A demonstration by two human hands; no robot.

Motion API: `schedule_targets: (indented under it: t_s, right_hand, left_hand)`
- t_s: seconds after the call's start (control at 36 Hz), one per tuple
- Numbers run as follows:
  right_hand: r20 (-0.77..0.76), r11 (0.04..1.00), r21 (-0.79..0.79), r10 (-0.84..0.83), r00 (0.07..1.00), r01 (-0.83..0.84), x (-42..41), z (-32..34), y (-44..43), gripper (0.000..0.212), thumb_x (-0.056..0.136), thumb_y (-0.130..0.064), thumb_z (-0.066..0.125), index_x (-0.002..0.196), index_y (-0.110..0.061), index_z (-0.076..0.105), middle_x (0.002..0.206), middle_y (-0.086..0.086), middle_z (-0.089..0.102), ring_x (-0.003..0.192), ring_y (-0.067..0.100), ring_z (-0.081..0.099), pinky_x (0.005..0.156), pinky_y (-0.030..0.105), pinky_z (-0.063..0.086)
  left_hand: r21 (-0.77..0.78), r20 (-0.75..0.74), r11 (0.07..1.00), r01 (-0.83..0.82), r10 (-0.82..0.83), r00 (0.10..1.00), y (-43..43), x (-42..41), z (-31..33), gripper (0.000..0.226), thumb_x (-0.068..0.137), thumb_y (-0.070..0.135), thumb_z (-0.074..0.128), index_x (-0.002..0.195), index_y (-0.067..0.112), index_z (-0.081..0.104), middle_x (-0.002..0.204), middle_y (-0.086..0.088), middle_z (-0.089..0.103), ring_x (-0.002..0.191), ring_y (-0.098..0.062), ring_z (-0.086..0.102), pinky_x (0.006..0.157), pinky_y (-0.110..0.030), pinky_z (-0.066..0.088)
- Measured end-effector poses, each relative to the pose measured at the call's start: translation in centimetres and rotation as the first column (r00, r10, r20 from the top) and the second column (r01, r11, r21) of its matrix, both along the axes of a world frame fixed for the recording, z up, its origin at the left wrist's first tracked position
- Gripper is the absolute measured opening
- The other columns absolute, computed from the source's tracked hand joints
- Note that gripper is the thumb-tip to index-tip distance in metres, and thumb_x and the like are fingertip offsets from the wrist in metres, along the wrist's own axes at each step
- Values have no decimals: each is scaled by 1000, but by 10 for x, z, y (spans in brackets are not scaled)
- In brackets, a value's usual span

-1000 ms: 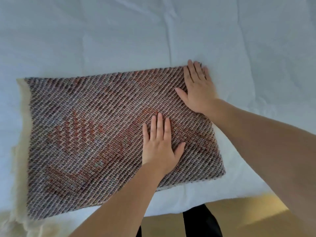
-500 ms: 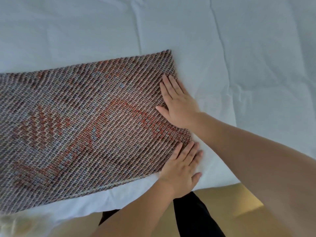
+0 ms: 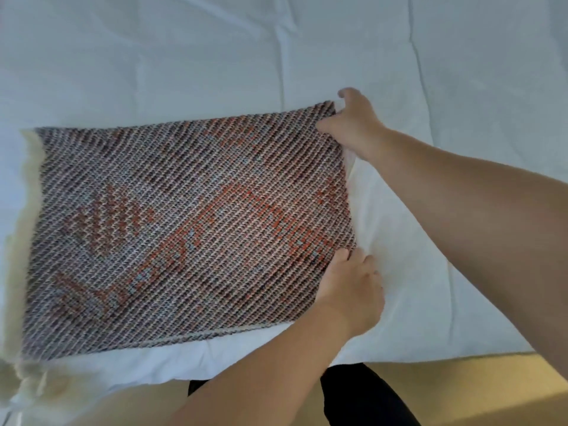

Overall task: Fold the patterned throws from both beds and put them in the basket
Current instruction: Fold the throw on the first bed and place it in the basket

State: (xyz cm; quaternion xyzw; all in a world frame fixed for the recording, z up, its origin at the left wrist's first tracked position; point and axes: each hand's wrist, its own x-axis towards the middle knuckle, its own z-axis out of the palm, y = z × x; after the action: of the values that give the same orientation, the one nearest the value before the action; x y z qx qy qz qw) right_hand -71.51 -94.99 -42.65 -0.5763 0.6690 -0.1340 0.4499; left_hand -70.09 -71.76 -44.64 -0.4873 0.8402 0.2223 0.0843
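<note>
A folded patterned throw (image 3: 184,229), woven in brown, grey and orange with a cream fleece backing showing along its left edge, lies flat on the white bed. My right hand (image 3: 353,124) pinches the throw's far right corner, fingers curled around the edge. At the near right corner my left hand (image 3: 350,290) grips the edge, with the thumb on top of the weave and the fingers tucked under. No basket is in view.
The white bed sheet (image 3: 307,56) fills the view beyond and to the right of the throw. The bed's near edge runs along the bottom, with tan floor (image 3: 461,392) and my dark trouser legs (image 3: 362,398) below it.
Both hands were pressing flat on the throw. They slid to its right edge and now grip the two right corners. The camera view shifted right, then back.
</note>
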Motion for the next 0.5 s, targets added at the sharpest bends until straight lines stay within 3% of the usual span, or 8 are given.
schedule_targets:
  t_s: [0.08, 0.17, 0.31, 0.39, 0.44, 0.5]
  right_hand:
    - [-64, 997, 10, 80, 995, -80, 4, 16, -13, 50, 75, -11, 67, 123, 3, 57, 114, 14, 60, 108, 27, 60, 89, 38, 51]
    - [-117, 988, -22, 152, 981, -156, 15, 29, -17, 52, 79, -13, 63, 129, -4, 53, 131, 14, 51, 116, 28, 53, 90, 37, 50]
    - [-148, 959, -54, 268, 952, -278, 36, 56, -21, 52, 81, -17, 59, 132, -13, 50, 134, 6, 46, 108, 21, 51, 75, 29, 46]
    - [-100, 966, -53, 249, 963, -255, 53, 77, -19, 47, 81, -16, 60, 127, -11, 54, 126, 8, 50, 88, 22, 61, 62, 31, 56]
    - [-57, 971, -17, 237, 970, -238, 69, 91, -16, 44, 80, -14, 59, 124, -10, 56, 118, 10, 54, 73, 27, 66, 53, 35, 59]
    - [-30, 975, -20, 221, 975, -222, 89, 103, -11, 39, 80, -13, 59, 118, -9, 59, 111, 11, 55, 72, 30, 66, 57, 42, 60]
  left_hand:
    - [43, 65, 998, -46, 43, 997, -10, -2, 12, 31, 97, 29, 39, 107, 14, 64, 106, -7, 51, 79, -27, 46, 64, -36, 29]
    - [100, 67, 991, -88, 82, 994, -7, 5, 26, 27, 97, 26, 42, 104, 12, 64, 109, -9, 46, 66, -26, 46, 51, -33, 23]
    - [152, -72, 936, -317, 331, 941, 8, 37, 57, 16, 94, 20, 45, 100, 10, 56, 117, -7, 43, 96, -31, 52, 57, -36, 40]
    - [150, -245, 888, -435, 459, 854, 30, 73, 78, 5, 89, 13, 50, 92, 10, 52, 108, -4, 46, 83, -24, 54, 65, -35, 48]
    - [178, -318, 847, -502, 532, 785, 45, 98, 89, 2, 87, 11, 50, 85, 12, 51, 101, 0, 44, 71, -17, 49, 60, -28, 44]
    - [189, -348, 798, -572, 599, 721, 58, 124, 97, 10, 86, 10, 49, 80, 18, 44, 96, 7, 38, 61, -11, 41, 54, -21, 34]
